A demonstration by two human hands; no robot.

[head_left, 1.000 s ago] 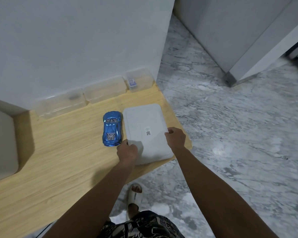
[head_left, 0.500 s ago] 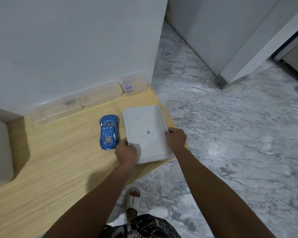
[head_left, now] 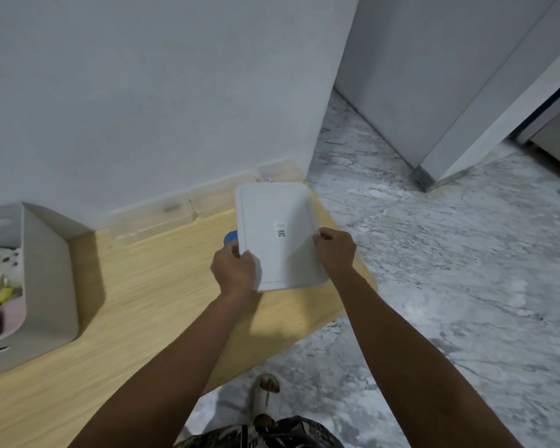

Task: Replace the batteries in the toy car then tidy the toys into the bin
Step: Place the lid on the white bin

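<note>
Head view: L hand point(head_left: 235, 270) & R hand point(head_left: 335, 252) each grip opposite long edges of white lid point(head_left: 277, 234), held above wooden worktop point(head_left: 143, 302), blue toy car point(head_left: 230, 237) peeking just beyond L hand, grey bin point(head_left: 50, 279) w/ toys well to its left.

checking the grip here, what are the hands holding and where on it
Both hold the white lid, lifted off the table: the left hand grips its left long edge near the close corner, the right hand its right long edge.

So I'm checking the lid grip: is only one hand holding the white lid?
No, the left hand and right hand both grip the lid.
</note>
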